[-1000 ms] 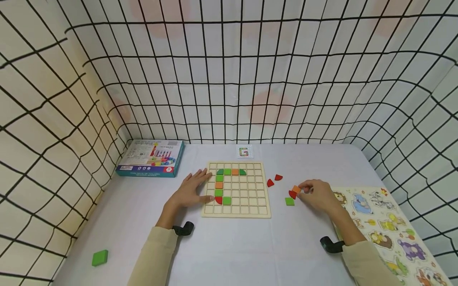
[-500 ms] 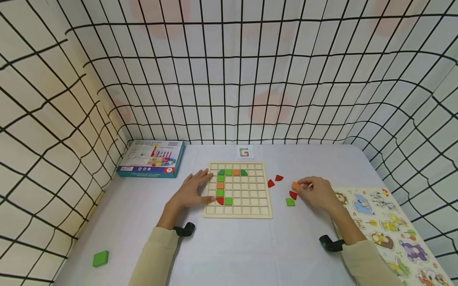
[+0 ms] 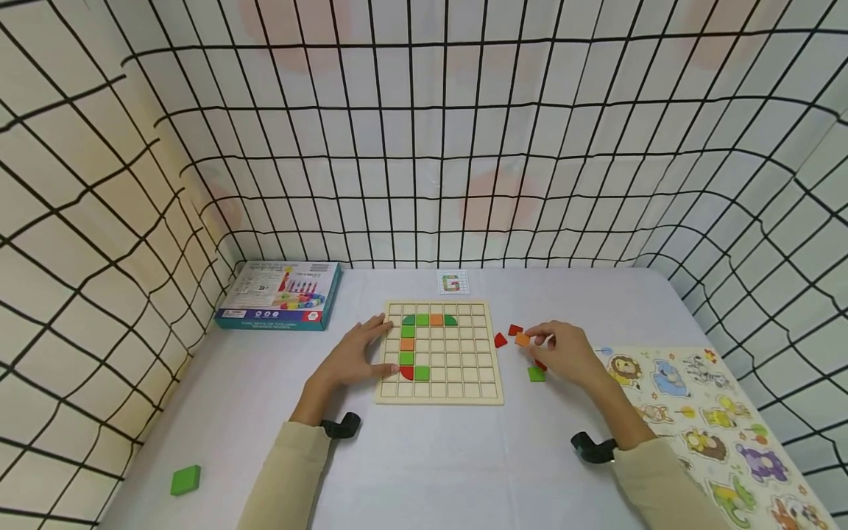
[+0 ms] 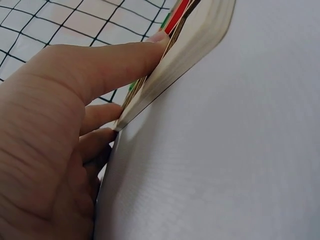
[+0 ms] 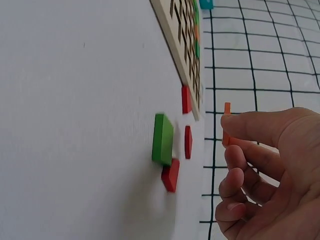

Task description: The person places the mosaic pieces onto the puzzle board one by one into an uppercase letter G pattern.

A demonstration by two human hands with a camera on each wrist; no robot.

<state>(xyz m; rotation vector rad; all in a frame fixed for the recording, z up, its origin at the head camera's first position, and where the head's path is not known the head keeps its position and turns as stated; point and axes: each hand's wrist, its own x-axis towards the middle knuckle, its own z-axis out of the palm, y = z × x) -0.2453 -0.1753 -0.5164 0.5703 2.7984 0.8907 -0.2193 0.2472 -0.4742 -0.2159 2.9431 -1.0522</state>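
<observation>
Now right hand (image 3: 563, 353) pinches orange tile (image 3: 523, 339); left hand (image 3: 351, 357) flat on board (image 3: 457, 383).

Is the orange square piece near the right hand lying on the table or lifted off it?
Lifted. The right hand pinches the orange piece at its fingertips; in the right wrist view it sits clear above the table, unlike the green square resting there.

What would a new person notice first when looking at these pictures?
Probably the wooden grid board in the middle of the white table, with green, orange and red tiles forming a curved line on its left part. Next, the right hand pinches an orange tile just right of the board, above loose red and green pieces, while the left hand rests flat on the board's left edge. A black-lined grid cloth surrounds everything.
</observation>
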